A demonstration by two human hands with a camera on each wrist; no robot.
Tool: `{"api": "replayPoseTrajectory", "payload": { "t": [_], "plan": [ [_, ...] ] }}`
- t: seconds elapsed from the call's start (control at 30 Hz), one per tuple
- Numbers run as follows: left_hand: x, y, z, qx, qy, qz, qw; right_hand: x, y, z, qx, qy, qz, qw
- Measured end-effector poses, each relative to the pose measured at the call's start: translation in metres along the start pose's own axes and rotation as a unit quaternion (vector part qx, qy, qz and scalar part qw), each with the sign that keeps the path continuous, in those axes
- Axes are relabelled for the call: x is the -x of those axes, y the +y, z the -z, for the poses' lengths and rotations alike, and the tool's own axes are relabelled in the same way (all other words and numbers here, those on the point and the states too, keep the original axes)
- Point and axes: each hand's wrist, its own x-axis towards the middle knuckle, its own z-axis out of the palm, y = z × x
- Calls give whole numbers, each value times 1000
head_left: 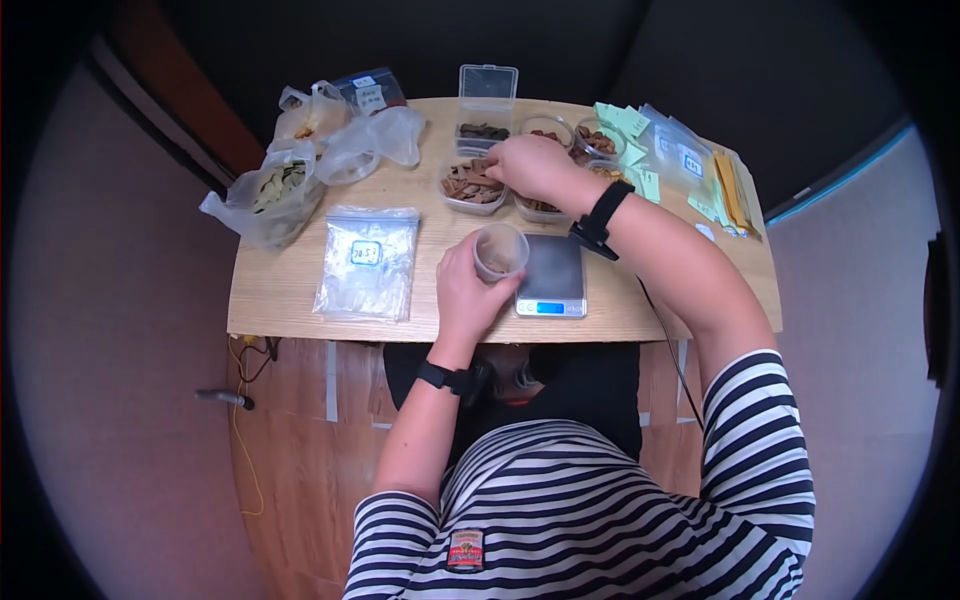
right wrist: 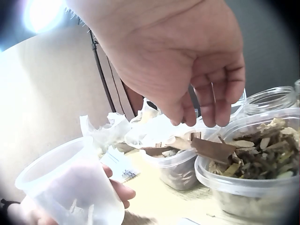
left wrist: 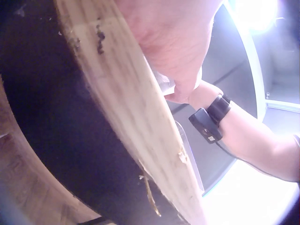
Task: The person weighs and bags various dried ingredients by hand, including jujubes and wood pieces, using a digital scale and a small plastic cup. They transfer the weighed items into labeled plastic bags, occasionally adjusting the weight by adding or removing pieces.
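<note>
My left hand [head_left: 468, 290] grips a translucent plastic cup [head_left: 501, 251] beside the scale; a few small pale pieces show low in the cup. Its far rim tilts toward the camera in the right wrist view. My right hand [head_left: 537, 168] reaches over the clear tub of brown bark strips [head_left: 472, 185]. In the right wrist view its fingers [right wrist: 208, 110] hang down, loosely bent, with the tips just above the bark. One broad bark strip [right wrist: 213, 149] juts toward the neighbouring tub of mixed dried pieces [right wrist: 262, 152]. Nothing shows between the right fingertips.
A digital scale [head_left: 552, 280] with a lit display lies right of the cup. Labelled zip bags [head_left: 367, 265] lie to the left, knotted plastic bags [head_left: 270, 195] behind them. An open-lidded box [head_left: 484, 132] stands at the back; green labels [head_left: 625, 120] and yellow envelopes [head_left: 733, 190] lie right.
</note>
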Motion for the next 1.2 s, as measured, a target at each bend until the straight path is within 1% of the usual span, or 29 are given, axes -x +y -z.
{"api": "replayPoseTrajectory", "payload": {
  "t": [0.07, 0.1, 0.17, 0.27, 0.3, 0.4, 0.47, 0.5, 0.53, 0.6, 0.7, 0.73, 0.8, 0.87, 0.93, 0.97, 1.03, 1.13, 1.2],
  "plan": [
    [1, 1, 0, 12, 1, 4, 1000, 3, 4, -5, 7, 50, 30, 998],
    [2, 1, 0, 13, 0, 4, 1000, 8, 4, -2, 7, 50, 29, 998],
    [4, -2, -2, 38, 16, 16, 999, 21, 8, 10, -38, 29, 3, 999],
    [2, -7, -5, 67, 4, 26, 997, 30, 29, 11, -26, 49, -1, 998],
    [3, -7, -6, 68, 3, 24, 997, 39, 41, 15, -4, 45, -28, 999],
    [4, -6, -4, 36, 8, 5, 999, 49, 61, 14, -5, 41, -19, 999],
    [3, -4, -1, -28, 2, -60, 998, 52, 64, 8, -10, 45, -11, 999],
    [2, -4, -2, -11, 0, -53, 999, 51, 65, 1, -17, 46, 21, 999],
    [2, -4, -3, -13, -1, -57, 998, 48, 65, -5, -25, 48, 53, 997],
    [3, -4, -3, 2, -8, -32, 999, 42, 57, -11, -25, 49, 52, 997],
    [4, -4, -2, -22, -3, -41, 999, 35, 50, -16, -11, 15, 62, 998],
    [4, -4, -3, -24, -2, -44, 999, 34, 50, -17, -11, 19, 62, 998],
    [3, -3, -2, -21, -5, -44, 999, 32, 50, -18, -36, 43, 60, 997],
    [3, -2, -1, -20, -8, -41, 999, 30, 48, -14, -51, 43, 59, 996],
    [2, -2, -1, -25, -20, -36, 999, 34, 41, -4, -153, 28, 34, 987],
    [1, -1, -2, -24, -21, -40, 999, 32, 38, -5, -152, 32, 33, 987],
    [2, 0, -2, -19, -19, -20, 999, 25, 28, -11, -163, 43, 55, 984],
    [2, -3, -3, -15, -24, -18, 999, 21, 9, -4, -147, 44, 29, 988],
    [4, -3, -2, -13, -22, -25, 999, 12, 9, -6, -153, 41, 20, 987]
  ]
}}
